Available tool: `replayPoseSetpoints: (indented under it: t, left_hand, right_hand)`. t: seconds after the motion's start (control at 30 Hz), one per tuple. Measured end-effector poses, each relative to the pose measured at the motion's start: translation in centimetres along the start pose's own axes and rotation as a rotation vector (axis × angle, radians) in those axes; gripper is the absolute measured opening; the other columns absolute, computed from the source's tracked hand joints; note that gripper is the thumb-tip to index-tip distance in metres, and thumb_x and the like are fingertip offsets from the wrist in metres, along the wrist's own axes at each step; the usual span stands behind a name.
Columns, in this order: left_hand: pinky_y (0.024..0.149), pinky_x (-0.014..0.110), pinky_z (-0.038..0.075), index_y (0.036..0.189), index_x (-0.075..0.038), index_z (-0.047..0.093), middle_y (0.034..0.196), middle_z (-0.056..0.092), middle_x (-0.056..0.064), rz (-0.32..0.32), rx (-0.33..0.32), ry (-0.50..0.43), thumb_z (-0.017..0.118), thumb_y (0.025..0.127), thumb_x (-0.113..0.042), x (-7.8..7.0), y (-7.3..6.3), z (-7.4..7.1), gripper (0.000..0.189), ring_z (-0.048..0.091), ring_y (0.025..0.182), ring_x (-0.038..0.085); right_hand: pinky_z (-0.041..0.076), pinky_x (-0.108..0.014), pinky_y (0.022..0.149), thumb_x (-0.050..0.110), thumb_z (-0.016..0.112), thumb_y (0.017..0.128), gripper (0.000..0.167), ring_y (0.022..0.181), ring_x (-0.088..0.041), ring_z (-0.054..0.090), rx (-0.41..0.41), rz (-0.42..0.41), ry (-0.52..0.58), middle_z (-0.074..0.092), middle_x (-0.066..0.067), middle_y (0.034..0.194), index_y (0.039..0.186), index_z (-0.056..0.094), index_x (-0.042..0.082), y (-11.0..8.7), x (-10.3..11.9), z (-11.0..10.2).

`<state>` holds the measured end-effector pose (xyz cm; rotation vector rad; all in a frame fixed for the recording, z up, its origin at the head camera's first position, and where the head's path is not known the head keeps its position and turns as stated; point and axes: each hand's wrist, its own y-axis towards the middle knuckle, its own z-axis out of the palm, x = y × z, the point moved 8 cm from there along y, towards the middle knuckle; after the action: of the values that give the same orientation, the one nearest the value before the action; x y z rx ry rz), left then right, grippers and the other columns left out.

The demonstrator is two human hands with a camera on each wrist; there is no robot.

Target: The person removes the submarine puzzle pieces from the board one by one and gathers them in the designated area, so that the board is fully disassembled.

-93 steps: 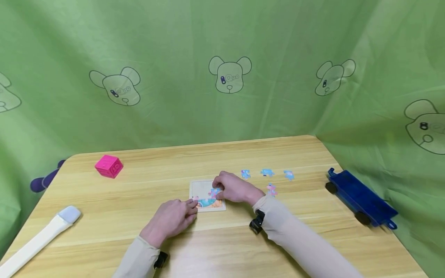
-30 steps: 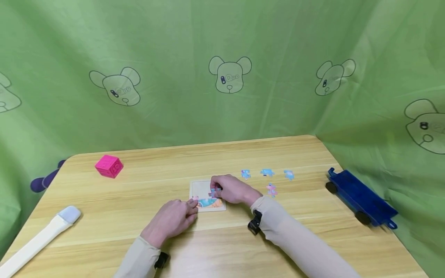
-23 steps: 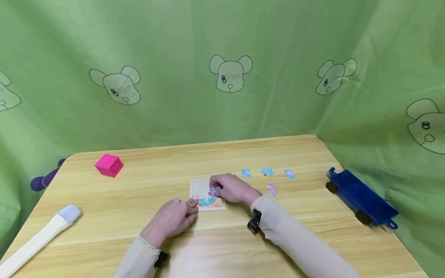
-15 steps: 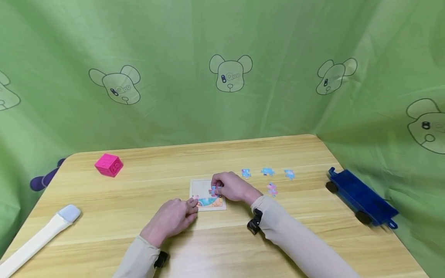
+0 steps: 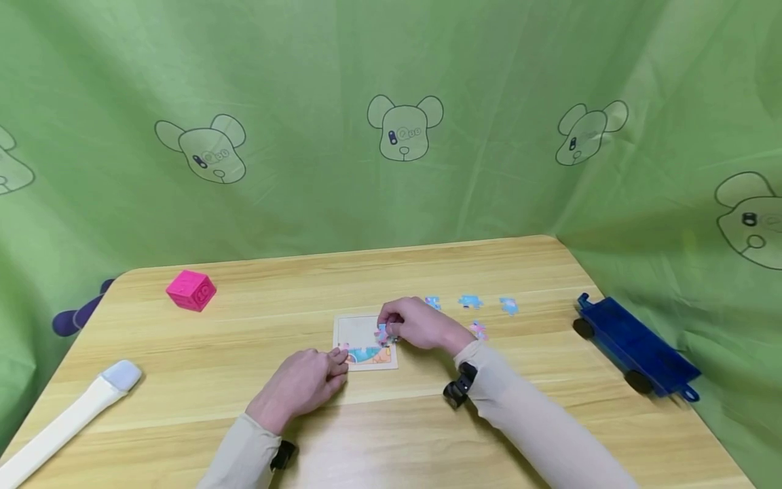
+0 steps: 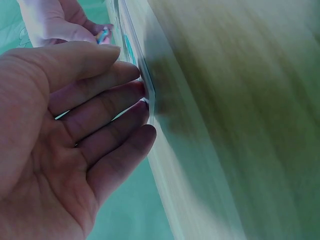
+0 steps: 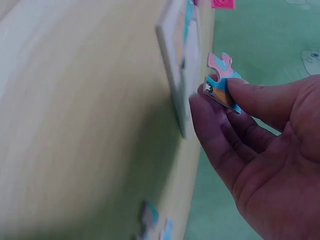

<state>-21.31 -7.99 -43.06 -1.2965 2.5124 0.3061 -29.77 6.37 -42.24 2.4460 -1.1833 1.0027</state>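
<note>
A puzzle board (image 5: 373, 367) with a pale raised border lies mid-table, its near row filled with teal and orange pieces and its far part bare. My left hand (image 5: 303, 382) rests its fingertips on the board's left edge; in the left wrist view those fingers (image 6: 112, 102) are only gently bent. Between thumb and fingers, my right hand (image 5: 421, 324) pinches a puzzle piece (image 7: 220, 82) over the board's right side. That piece is pink and blue with an orange corner, held tilted and clear of the board. Loose puzzle pieces (image 5: 470, 301) lie right of the board, one partly behind the right hand.
A pink block (image 5: 191, 291) stands at the back left, and a white brush-like tool (image 5: 79, 414) lies along the left side. The blue toy wagon (image 5: 635, 346) is near the table's right edge. Green cloth (image 5: 305, 136) hangs behind and at both sides.
My right hand has shifted slightly right and away from me with the puzzle piece, which has turned in its fingers. My left hand has stayed on the board's edge.
</note>
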Motion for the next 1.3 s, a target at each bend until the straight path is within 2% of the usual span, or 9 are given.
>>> replayPoseSetpoints:
  t: [0.13,0.3,0.4,0.53,0.77,0.9,1.17,1.3]
  left_hand:
    - [0.099,0.050,0.046,0.113,-0.003,0.072,0.127,0.061,0.016,0.000,0.004,0.001,0.068,0.093,-0.016,-0.1,0.0,0.0,0.024,0.060,0.115,0.034]
    - [0.102,0.052,0.043,0.114,-0.003,0.071,0.128,0.060,0.016,-0.011,0.010,-0.007,0.068,0.093,-0.015,-0.1,-0.1,0.0,0.025,0.058,0.118,0.032]
    - [0.104,0.054,0.041,0.114,-0.003,0.071,0.130,0.059,0.015,-0.029,0.022,-0.025,0.067,0.093,-0.016,0.0,-0.2,0.2,0.025,0.057,0.120,0.032]
    - [0.106,0.055,0.038,0.115,-0.004,0.071,0.132,0.058,0.014,-0.048,0.040,-0.035,0.067,0.094,-0.018,0.2,-0.2,0.4,0.025,0.055,0.122,0.030]
    - [0.105,0.055,0.039,0.116,-0.003,0.071,0.132,0.058,0.014,-0.045,0.040,-0.029,0.067,0.094,-0.017,0.2,-0.1,0.3,0.026,0.055,0.122,0.031]
    - [0.105,0.054,0.040,0.116,-0.004,0.071,0.131,0.058,0.014,-0.043,0.030,-0.028,0.066,0.094,-0.017,0.2,-0.1,0.2,0.026,0.055,0.122,0.030]
    - [0.104,0.051,0.042,0.113,-0.004,0.072,0.130,0.060,0.012,-0.046,0.021,-0.026,0.067,0.094,-0.017,0.4,0.0,0.0,0.024,0.056,0.121,0.030]
    - [0.106,0.053,0.039,0.113,-0.004,0.072,0.131,0.059,0.012,-0.053,0.037,-0.041,0.066,0.094,-0.018,0.4,0.0,0.2,0.024,0.055,0.122,0.031]
  right_hand:
    - [0.055,-0.029,0.067,-0.006,0.058,0.093,0.015,0.073,-0.015,0.061,0.000,0.023,0.084,0.065,-0.004,0.085,0.098,0.070,0.003,-1.3,-0.5,-1.3]
    - [0.057,-0.038,0.064,-0.006,0.059,0.092,0.014,0.070,-0.020,0.062,-0.012,0.065,0.146,0.066,-0.009,0.083,0.099,0.070,0.000,-3.0,-1.9,-2.9]
    - [0.057,-0.041,0.064,-0.007,0.061,0.091,0.012,0.069,-0.021,0.061,-0.018,0.076,0.147,0.064,-0.009,0.082,0.098,0.069,0.000,-4.0,-2.7,-3.7]
    - [0.056,-0.038,0.065,-0.007,0.062,0.089,0.012,0.072,-0.021,0.061,-0.048,0.073,0.118,0.063,-0.008,0.082,0.095,0.067,0.001,-5.4,-3.8,-5.0]
    - [0.056,-0.043,0.063,-0.009,0.061,0.088,0.012,0.071,-0.029,0.062,-0.081,0.116,0.132,0.061,-0.010,0.079,0.094,0.067,-0.001,-7.8,-5.6,-7.7]
    - [0.056,-0.041,0.063,-0.010,0.061,0.088,0.013,0.070,-0.027,0.061,-0.093,0.148,0.108,0.062,-0.009,0.080,0.094,0.067,0.000,-8.8,-7.0,-8.9]
    - [0.055,-0.036,0.062,-0.012,0.059,0.087,0.014,0.072,-0.021,0.056,-0.067,0.198,0.073,0.061,-0.008,0.081,0.094,0.066,-0.002,-10.9,-10.1,-10.2]
    - [0.052,-0.031,0.060,-0.013,0.057,0.087,0.014,0.072,-0.020,0.054,-0.045,0.217,0.081,0.059,-0.008,0.082,0.095,0.063,-0.004,-11.9,-11.6,-10.4]
